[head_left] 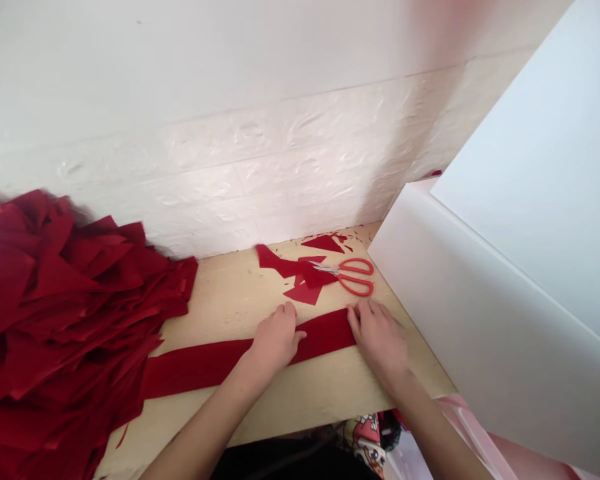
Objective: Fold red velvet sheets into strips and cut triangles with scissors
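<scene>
Forearms [220, 417] aslant inward — left hand [279, 335], right hand [379, 333] knuckles-up on red strip [200, 367].

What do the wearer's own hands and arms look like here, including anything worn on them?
The left hand and right hand are ungloved. Both forearms are bare as far as they show, with no sleeve, watch or cable visible. The fingernails are too blurred to describe.

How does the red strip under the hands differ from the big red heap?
The red strip lies flat; the heap is uneven, with edges sticking out. The strip is a narrow band, while the heap is many pieces bunched together. The left hand and right hand are on the strip; neither is on the heap. Both are deep red.
</scene>
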{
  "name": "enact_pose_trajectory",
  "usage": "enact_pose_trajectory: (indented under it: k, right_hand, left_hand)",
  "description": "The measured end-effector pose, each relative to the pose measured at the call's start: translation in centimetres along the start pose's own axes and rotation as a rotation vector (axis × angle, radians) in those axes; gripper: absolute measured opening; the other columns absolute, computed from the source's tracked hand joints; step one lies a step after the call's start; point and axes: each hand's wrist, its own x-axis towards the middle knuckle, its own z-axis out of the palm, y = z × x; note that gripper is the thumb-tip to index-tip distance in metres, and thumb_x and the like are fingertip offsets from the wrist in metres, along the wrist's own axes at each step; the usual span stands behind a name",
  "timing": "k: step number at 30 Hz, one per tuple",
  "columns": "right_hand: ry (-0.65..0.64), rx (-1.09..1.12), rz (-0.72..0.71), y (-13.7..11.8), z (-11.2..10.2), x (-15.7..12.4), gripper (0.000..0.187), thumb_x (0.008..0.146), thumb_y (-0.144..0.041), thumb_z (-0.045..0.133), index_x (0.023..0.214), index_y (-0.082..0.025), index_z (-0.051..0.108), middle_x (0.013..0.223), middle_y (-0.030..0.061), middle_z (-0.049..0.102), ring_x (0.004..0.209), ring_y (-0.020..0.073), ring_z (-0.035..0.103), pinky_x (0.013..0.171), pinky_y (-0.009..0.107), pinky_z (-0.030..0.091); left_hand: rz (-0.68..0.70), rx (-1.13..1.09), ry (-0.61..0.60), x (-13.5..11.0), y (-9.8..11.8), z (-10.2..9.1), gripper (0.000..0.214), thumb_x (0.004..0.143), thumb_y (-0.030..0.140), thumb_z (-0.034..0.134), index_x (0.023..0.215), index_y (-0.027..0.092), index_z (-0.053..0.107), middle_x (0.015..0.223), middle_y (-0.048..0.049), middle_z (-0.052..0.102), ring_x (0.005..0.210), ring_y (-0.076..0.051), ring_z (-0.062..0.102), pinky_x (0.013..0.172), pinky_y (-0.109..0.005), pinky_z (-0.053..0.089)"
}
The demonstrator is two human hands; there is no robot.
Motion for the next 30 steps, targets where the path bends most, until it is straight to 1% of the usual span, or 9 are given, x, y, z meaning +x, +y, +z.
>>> enact_pose_trajectory:
  k: [3,7,10,12,15,18,21,25,30]
  right_hand:
    - [-0.023,0.117,0.056,0.3,-0.3,-0.1,0.033,0.103,-0.041,0.045,0.082,-0.020,0.058,0.082,0.0073,0.068,0.077,0.0220,0.063,0.063,0.032,0.033]
    - [0.026,0.438,0.103,1.3,-0.6,-0.3,0.032,0.104,-0.043,0.039,0.092,-0.021,0.060,0.093,0.0078,0.071,0.086,0.0232,0.066,0.070,0.033,0.043]
    - [0.039,0.682,0.024,1.4,-1.1,-0.4,0.035,0.104,-0.043,0.036,0.111,-0.021,0.062,0.110,0.0099,0.071,0.105,0.0240,0.064,0.088,0.036,0.048]
    - [-0.028,0.809,-0.052,0.8,-1.7,-0.3,0.035,0.104,-0.043,0.037,0.115,-0.021,0.063,0.114,0.0096,0.070,0.108,0.0227,0.063,0.094,0.036,0.049]
    - [-0.195,0.963,-0.136,-1.2,-2.7,0.1,0.036,0.105,-0.044,0.038,0.091,-0.021,0.062,0.093,0.0056,0.070,0.087,0.0184,0.064,0.081,0.030,0.051]
    - [-0.264,1.062,-0.138,-3.2,-3.2,0.5,0.044,0.105,-0.046,0.038,0.069,-0.022,0.044,0.065,-0.0014,0.053,0.061,0.0133,0.050,0.059,0.025,0.043]
    - [-0.212,1.082,-0.142,-4.6,-3.3,1.0,0.044,0.106,-0.045,0.037,0.068,-0.022,0.038,0.061,-0.0037,0.044,0.057,0.0117,0.042,0.054,0.024,0.038]
    - [-0.076,0.979,-0.209,-5.0,-4.0,1.7,0.040,0.107,-0.038,0.036,0.071,-0.022,0.042,0.062,-0.0031,0.048,0.056,0.0118,0.044,0.053,0.024,0.038]
    - [0.101,0.751,-0.368,-4.8,-5.8,2.6,0.028,0.106,-0.026,0.040,0.083,-0.021,0.055,0.069,-0.0008,0.058,0.061,0.0123,0.054,0.059,0.025,0.041]
  left_hand:
    - [0.017,0.017,-0.044,0.0,0.1,0.3,0.017,0.095,0.021,0.056,0.106,0.011,0.064,0.108,-0.0165,0.071,0.103,-0.030,0.067,0.086,-0.039,0.052]
    - [0.073,0.027,-0.019,-1.6,-0.1,0.4,0.017,0.098,0.016,0.046,0.106,0.014,0.061,0.118,-0.0145,0.066,0.116,-0.028,0.059,0.098,-0.038,0.046]
    - [0.026,-0.046,0.009,-3.5,-0.9,0.5,0.019,0.101,0.017,0.037,0.106,0.017,0.055,0.116,-0.0123,0.063,0.104,-0.025,0.062,0.087,-0.035,0.048]
    - [-0.025,-0.130,0.011,-4.9,-1.8,0.5,0.015,0.102,0.019,0.035,0.101,0.020,0.051,0.109,-0.0094,0.065,0.093,-0.024,0.064,0.079,-0.033,0.047]
    - [-0.055,-0.250,0.030,-6.5,-3.1,0.6,0.011,0.102,0.021,0.036,0.096,0.023,0.045,0.099,-0.0066,0.067,0.085,-0.023,0.065,0.073,-0.032,0.044]
    - [-0.019,-0.344,0.086,-7.5,-4.2,0.8,0.014,0.102,0.023,0.032,0.094,0.024,0.043,0.091,-0.0058,0.069,0.078,-0.022,0.066,0.068,-0.030,0.043]
    - [-0.029,-0.354,0.106,-8.0,-4.9,0.8,0.015,0.102,0.025,0.030,0.097,0.023,0.044,0.087,-0.0072,0.071,0.075,-0.023,0.068,0.064,-0.031,0.044]
    - [-0.021,-0.332,0.110,-7.4,-5.2,-0.3,0.024,0.103,0.038,0.037,0.113,0.020,0.050,0.094,-0.0115,0.075,0.082,-0.027,0.073,0.070,-0.036,0.052]
    - [0.258,-0.300,0.348,-4.6,-4.2,-2.5,0.043,0.101,0.043,0.045,0.135,0.017,0.050,0.135,-0.0164,0.066,0.122,-0.028,0.065,0.102,-0.043,0.052]
